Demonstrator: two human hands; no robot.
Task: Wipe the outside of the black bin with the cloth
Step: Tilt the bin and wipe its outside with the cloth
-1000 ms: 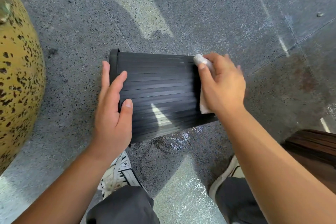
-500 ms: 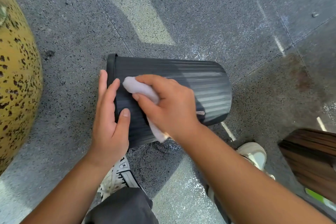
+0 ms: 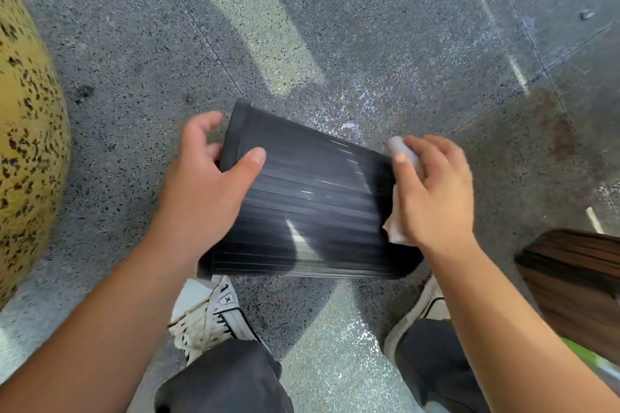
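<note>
Right hand [image 3: 432, 198] flat on cloth [image 3: 396, 231]

This looks like an outdoor paved spot, or a hard-floored entrance area, rather than a room. The ground [image 3: 369, 27] is speckled grey stone or terrazzo laid in large slabs with thin joints, and hard-edged sunlight falls across it in bright bands between shadows. Parts of it look wet and glittering. At the left edge bulges a large rounded yellow body [image 3: 23, 131] flecked with black, perhaps a big pot or boulder. At the right edge shows a dark wooden piece [image 3: 577, 282], possibly a bench.
</note>
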